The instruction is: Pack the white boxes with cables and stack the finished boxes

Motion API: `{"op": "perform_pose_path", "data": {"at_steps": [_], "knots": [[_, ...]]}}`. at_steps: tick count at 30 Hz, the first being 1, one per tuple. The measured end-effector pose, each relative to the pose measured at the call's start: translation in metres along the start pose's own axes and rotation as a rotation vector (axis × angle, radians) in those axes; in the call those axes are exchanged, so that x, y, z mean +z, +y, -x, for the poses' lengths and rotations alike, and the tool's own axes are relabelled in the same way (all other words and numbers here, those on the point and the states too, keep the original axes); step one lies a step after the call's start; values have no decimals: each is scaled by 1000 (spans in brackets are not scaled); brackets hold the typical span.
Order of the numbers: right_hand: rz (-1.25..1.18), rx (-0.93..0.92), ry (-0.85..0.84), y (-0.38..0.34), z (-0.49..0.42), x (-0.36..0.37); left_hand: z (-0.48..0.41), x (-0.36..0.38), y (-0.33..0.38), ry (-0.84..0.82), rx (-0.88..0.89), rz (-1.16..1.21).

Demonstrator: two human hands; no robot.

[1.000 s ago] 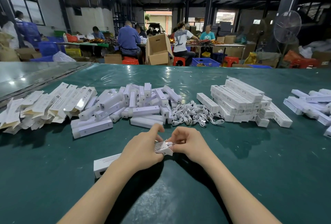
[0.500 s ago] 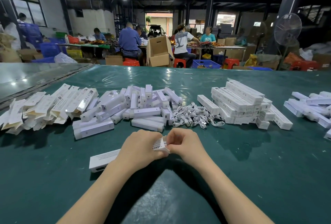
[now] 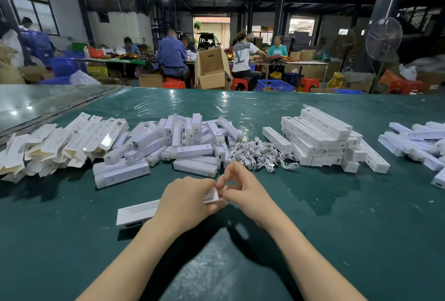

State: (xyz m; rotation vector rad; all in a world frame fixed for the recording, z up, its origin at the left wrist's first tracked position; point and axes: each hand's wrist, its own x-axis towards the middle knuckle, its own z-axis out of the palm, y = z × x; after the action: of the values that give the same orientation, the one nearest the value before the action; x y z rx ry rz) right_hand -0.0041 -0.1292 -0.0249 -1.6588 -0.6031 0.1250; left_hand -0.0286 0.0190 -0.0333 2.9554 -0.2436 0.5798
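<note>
I am gripping one white box (image 3: 138,212) in my left hand (image 3: 185,200), right hand (image 3: 243,190) pinching its end flap (image 3: 212,197); finished stack (image 3: 320,137) mid-right, many flat cartons (image 3: 60,141) waiting left.

Flattened cartons (image 3: 60,141) lying at the left of the table (image 3: 337,228), loose boxes (image 3: 183,141) piling just right of them, cables (image 3: 260,153) heaping between those and the stacked boxes (image 3: 320,139), more boxes (image 3: 416,141) lying far right, single box (image 3: 138,212) lying nearest, before the loose boxes
</note>
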Motion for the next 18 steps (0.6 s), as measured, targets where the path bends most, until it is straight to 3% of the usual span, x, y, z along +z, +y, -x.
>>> {"op": "perform_pose_path", "data": {"at_steps": [2,7,11,18], "knots": [[14,10,-11,-2,1,2,0,1,-1,13,9,2],[415,-72,63,7,0,4,2,-1,0,12,42,152],[386,13,86,12,0,1,1,-3,-2,-46,1,365],[438,106,106,13,-3,7,2,2,2,-51,18,278]]}}
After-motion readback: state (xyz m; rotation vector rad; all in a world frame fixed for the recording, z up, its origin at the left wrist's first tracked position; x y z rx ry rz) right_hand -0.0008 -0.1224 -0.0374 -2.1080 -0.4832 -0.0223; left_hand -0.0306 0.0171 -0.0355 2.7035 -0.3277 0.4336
